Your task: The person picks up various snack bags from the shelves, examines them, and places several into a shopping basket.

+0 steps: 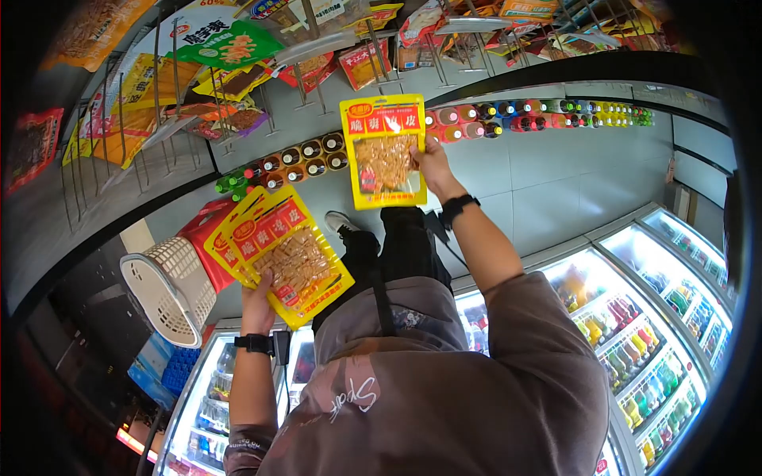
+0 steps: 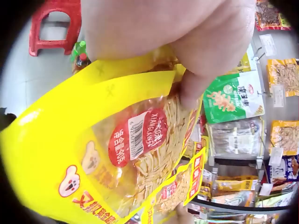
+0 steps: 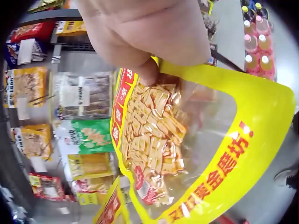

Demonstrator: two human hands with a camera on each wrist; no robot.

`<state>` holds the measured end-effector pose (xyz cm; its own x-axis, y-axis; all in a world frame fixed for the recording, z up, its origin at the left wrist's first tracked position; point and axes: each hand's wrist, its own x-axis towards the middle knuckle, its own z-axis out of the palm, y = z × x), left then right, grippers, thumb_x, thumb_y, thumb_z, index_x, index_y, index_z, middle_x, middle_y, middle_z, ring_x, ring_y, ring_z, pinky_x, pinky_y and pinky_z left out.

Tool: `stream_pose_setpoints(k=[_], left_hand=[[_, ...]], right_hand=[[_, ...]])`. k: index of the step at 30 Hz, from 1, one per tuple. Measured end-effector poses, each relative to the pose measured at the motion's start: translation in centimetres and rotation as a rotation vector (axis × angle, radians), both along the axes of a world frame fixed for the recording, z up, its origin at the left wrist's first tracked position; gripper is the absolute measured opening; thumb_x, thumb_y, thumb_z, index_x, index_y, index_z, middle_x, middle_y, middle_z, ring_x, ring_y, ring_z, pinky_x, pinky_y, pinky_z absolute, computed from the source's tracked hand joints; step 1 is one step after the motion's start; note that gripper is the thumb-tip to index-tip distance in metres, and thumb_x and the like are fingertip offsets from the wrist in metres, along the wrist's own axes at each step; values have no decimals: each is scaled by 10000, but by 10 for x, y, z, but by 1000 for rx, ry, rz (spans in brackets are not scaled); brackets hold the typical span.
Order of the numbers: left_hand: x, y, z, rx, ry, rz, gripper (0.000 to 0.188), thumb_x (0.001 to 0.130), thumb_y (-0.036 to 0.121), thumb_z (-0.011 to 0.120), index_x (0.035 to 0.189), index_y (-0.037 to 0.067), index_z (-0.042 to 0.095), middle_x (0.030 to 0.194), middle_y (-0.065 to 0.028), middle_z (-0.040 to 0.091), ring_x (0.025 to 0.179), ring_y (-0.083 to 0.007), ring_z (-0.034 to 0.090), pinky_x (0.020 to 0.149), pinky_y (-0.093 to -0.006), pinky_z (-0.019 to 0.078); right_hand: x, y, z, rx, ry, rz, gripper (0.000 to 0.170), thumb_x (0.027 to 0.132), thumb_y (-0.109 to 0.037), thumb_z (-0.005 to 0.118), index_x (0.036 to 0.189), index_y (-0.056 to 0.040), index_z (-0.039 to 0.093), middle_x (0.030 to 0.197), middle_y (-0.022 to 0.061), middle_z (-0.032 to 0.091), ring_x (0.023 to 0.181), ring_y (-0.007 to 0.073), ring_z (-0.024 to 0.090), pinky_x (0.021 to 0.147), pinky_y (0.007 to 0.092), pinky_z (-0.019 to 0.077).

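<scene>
A flat, yellow-bordered plastic packet with a red label and a clear window (image 1: 385, 163) is pinched at its right edge by the fingers of the right hand (image 1: 433, 168). These fingers are closed about the packet's thickness, with the thumb laid over the front; the rest are hidden behind it. Through the window, pale brown strips can be seen just beside the thumb.

A fanned stack of matching yellow plastic packets (image 1: 295, 266) is gripped by the fingers of the left hand (image 1: 255, 309). The thumb is pressed on the front packet near its lower left edge, and the gap is closed on the stack; how many packets are held cannot be told. The two holds are kept well apart, the right one farther forward.

To the left of the left fingers, a white perforated plastic basket (image 1: 176, 278) is seen beside a red plastic stool (image 1: 208, 238). Forward of both sets of fingers, a metal display rack hung with colourful snack bags (image 1: 238, 44) is spread. Just beyond the right fingers, pink bottles with pale caps (image 1: 448, 117) are stood in rows. Behind those fingers, to the right, lit glass-doored refrigerators (image 1: 635, 333) are placed.
</scene>
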<state>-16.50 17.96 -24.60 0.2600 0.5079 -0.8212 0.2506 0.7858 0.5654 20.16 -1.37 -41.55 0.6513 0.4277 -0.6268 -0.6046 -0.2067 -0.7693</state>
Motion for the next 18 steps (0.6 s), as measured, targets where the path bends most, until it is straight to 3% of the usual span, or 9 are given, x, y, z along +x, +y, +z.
stream_pose_setpoints(k=[5, 9, 11, 18], left_hand=[[-11, -9, 10, -27, 54, 10, 320, 923, 32, 564, 1232, 14, 483, 1189, -90, 594, 1065, -215, 592, 927, -366, 493], [-13, -16, 11, -67, 37, 41, 339, 918, 34, 574, 1245, 24, 482, 1195, -91, 594, 1059, -212, 596, 926, -370, 493], [-12, -18, 12, -110, 12, 6, 346, 926, 62, 573, 1257, 64, 471, 1209, -66, 586, 1080, -209, 585, 938, -377, 485], [-6, -23, 13, -121, -8, -3, 354, 917, 59, 587, 1250, 62, 469, 1205, -68, 589, 1070, -205, 594, 924, -372, 497]], right_hand=[[38, 14, -60, 7, -46, -8, 209, 944, -8, 506, 1145, -48, 550, 1025, 34, 640, 828, 129, 614, 721, 267, 513], [44, 26, -59, 91, -115, -53, 204, 951, -17, 504, 1150, -36, 544, 1085, 52, 626, 931, 145, 608, 822, 299, 501], [44, 28, -58, 104, -124, -60, 207, 951, -14, 502, 1152, -37, 544, 1091, 53, 625, 945, 141, 602, 835, 297, 495], [38, 24, -52, 156, -133, -70, 220, 951, -2, 492, 1161, -41, 544, 1101, 52, 622, 956, 140, 596, 852, 292, 487]])
